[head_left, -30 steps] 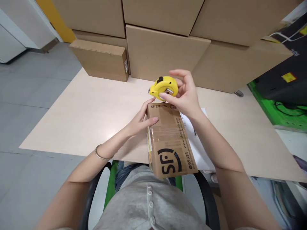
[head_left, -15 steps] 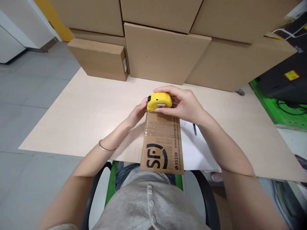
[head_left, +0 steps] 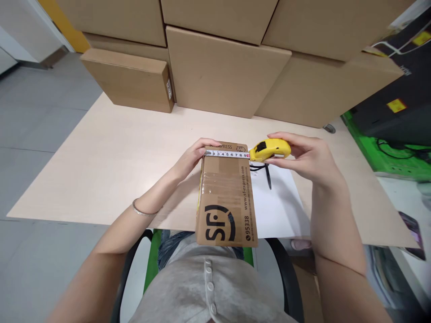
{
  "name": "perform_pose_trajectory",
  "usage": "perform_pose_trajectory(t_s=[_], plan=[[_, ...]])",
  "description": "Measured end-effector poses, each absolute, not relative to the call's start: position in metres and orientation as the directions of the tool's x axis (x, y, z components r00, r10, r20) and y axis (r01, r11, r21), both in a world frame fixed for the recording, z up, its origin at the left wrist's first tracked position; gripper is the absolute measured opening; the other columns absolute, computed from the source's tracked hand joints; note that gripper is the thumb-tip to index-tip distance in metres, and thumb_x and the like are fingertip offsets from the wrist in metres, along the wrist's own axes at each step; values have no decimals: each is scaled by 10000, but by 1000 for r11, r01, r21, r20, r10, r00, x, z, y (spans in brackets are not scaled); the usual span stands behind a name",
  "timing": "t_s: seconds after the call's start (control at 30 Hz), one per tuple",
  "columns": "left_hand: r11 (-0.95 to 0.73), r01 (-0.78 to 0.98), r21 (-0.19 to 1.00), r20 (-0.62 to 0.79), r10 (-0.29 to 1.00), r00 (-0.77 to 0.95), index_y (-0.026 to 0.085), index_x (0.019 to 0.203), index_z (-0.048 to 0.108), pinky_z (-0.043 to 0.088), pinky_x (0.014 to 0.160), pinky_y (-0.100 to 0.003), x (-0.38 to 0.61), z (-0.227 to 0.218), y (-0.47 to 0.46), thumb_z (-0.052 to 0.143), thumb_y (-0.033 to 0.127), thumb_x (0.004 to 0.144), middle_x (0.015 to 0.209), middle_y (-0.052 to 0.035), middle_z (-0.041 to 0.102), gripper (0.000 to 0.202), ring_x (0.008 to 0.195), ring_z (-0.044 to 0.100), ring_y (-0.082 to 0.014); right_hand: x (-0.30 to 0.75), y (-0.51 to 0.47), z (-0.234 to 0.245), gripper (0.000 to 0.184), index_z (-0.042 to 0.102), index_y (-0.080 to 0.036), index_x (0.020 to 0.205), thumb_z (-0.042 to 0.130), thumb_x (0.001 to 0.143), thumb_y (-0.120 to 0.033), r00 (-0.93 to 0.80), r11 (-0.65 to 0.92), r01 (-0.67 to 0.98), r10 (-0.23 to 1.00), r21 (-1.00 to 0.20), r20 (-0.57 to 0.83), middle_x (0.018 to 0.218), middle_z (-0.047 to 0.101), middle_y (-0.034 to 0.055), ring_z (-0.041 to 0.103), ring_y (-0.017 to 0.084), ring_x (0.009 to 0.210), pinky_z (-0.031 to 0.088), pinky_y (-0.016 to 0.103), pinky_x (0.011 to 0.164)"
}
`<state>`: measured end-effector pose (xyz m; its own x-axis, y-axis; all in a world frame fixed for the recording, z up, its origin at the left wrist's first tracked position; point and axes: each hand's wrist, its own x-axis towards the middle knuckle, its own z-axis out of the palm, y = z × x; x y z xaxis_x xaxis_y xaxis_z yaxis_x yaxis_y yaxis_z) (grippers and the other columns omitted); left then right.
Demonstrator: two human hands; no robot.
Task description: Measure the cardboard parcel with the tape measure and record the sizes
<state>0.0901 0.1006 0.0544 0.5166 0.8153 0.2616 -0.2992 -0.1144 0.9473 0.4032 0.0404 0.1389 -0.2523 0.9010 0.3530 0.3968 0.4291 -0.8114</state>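
A brown cardboard box (head_left: pixel 224 193) printed with "SF" lies at the table's front edge, partly overhanging it. My right hand (head_left: pixel 308 154) grips a yellow tape measure (head_left: pixel 271 150) just beyond the box's right edge. Its white blade (head_left: pixel 227 154) stretches across the box top near the far end, numbers showing up to about 9. At the left edge, the fingers of my left hand (head_left: pixel 195 157) pinch the blade's end against the box. Part of the blade's tip is hidden under the thumb.
White paper (head_left: pixel 279 202) lies right of the box, with a black pen (head_left: pixel 268 176) on it. Large cartons (head_left: pixel 225 74) line the table's back, and a flat carton (head_left: pixel 129 80) stands at back left. A phone (head_left: pixel 412 235) rests at far right.
My right hand has moved right with the tape measure, drawing the blade out across the box. My left hand stays at the box's left edge, now visibly on the blade's end.
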Motion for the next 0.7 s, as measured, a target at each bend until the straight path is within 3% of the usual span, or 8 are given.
perform_pose_trajectory(t_s=[0.3, 0.7], plan=[[-97, -259, 961, 222, 829, 514, 272, 1128, 740, 476, 1098, -424, 90, 56, 100, 632, 651, 910, 1273, -60, 716, 450, 1255, 632, -283, 395, 32, 140, 535, 795, -298, 1240, 940, 727, -252, -210, 410, 419, 912, -810, 353, 1276, 788, 36, 779, 261, 1117, 636, 427, 1060], [-117, -275, 954, 250, 817, 519, 291, 1133, 734, 439, 1151, -469, 87, 55, 99, 619, 620, 934, 1281, -49, 701, 402, 1308, 598, -296, 396, 30, 150, 534, 786, -323, 1272, 924, 757, -286, -253, 432, 458, 901, -777, 352, 1266, 789, 12, 781, 254, 1099, 641, 403, 1052]])
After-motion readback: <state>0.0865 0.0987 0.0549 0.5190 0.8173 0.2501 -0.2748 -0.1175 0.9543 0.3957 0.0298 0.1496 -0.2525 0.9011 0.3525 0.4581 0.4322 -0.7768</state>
